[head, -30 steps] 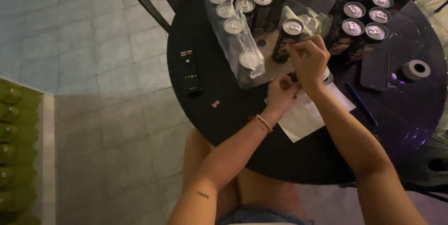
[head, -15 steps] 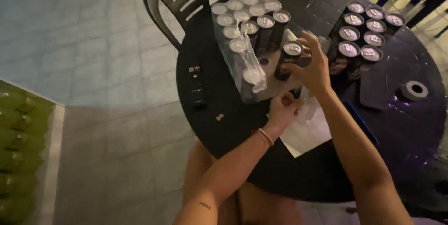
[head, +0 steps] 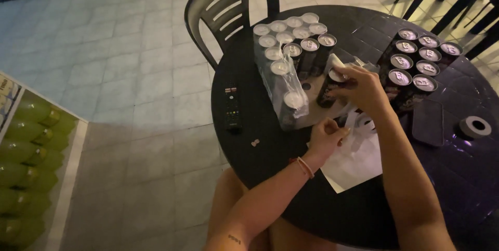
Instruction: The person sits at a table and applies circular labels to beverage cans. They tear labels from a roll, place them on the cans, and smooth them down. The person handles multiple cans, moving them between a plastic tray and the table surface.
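Can (head: 328,88) stands upright, top up, in right hand (head: 364,91).

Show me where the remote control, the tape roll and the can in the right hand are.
remote control (head: 232,106): head view, middle of its body.
tape roll (head: 474,126): head view, top ring.
can (head: 328,91): head view, dark side below the right hand (head: 364,91).

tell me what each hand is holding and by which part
The right hand grips a dark can around its top end. The left hand is closed above the white sheet; whether it pinches anything cannot be told.
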